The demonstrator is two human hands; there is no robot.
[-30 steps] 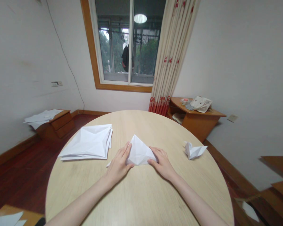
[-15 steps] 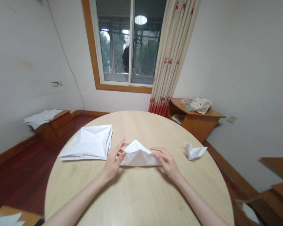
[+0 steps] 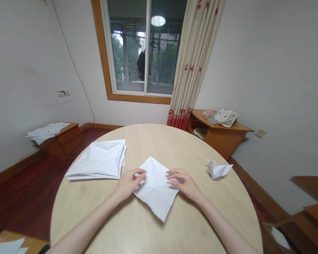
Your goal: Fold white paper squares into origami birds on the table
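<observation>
A white creased paper (image 3: 157, 190) lies as a diamond on the round table (image 3: 145, 233), one corner pointing toward me. At its left edge is my left hand (image 3: 129, 181), thumb and fingertips over the paper, fingers slightly apart. On the right edge rests my right hand (image 3: 184, 181), its fingers spread over the sheet. Neither hand closes round the paper. A stack of creased white sheets (image 3: 100, 158) sits to the left of my left hand. Off to the right stands a small folded paper figure (image 3: 217, 170) with pointed ends.
Behind the table, a corner desk (image 3: 222, 137) holds a cloth bag (image 3: 225, 117). More papers cover a low wooden cabinet (image 3: 69, 135) at the left. White sheets (image 3: 9, 247) lie on a wooden surface at the bottom left. A curtain (image 3: 192, 67) hangs by the window.
The paper between my hands has opened from a folded, raised shape into a diamond, its near corner now extending toward me. Both hands have shifted slightly and stay at its sides.
</observation>
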